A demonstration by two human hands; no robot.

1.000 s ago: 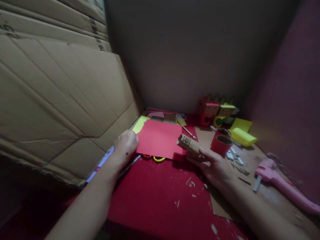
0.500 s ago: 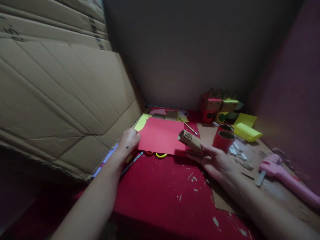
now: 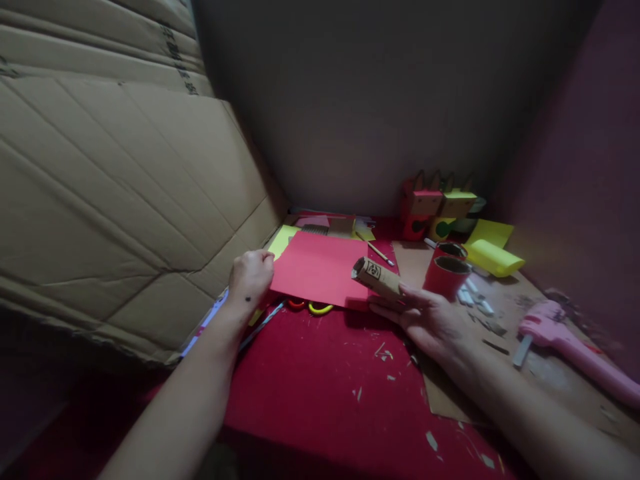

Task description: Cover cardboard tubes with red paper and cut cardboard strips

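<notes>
My left hand (image 3: 251, 277) is closed at the left edge of a red sheet of paper (image 3: 320, 267), pinching it near the corner. The fingertips are partly hidden from view. A short brown cardboard tube (image 3: 377, 277) with a printed black mark lies between the thumb and fingers of my right hand (image 3: 433, 323). The tube is tilted, its open end pointing left over the right part of the red sheet. Under the sheet's near edge, red and yellow loop handles (image 3: 320, 309) stick out, next to a striped stick (image 3: 263, 325).
Two red-covered tubes (image 3: 447, 277) stand on cardboard at right, near a rolled yellow sheet (image 3: 495, 259) and white glue sticks (image 3: 475, 298). A pink glue gun (image 3: 550, 330) lies far right. Cardboard figures (image 3: 423, 207) stand behind. A large cardboard panel (image 3: 125, 180) leans at left.
My left hand has shifted slightly left, and the red sheet's near left corner has moved with it. My right hand keeps the tube in nearly the same place. The view has turned slightly.
</notes>
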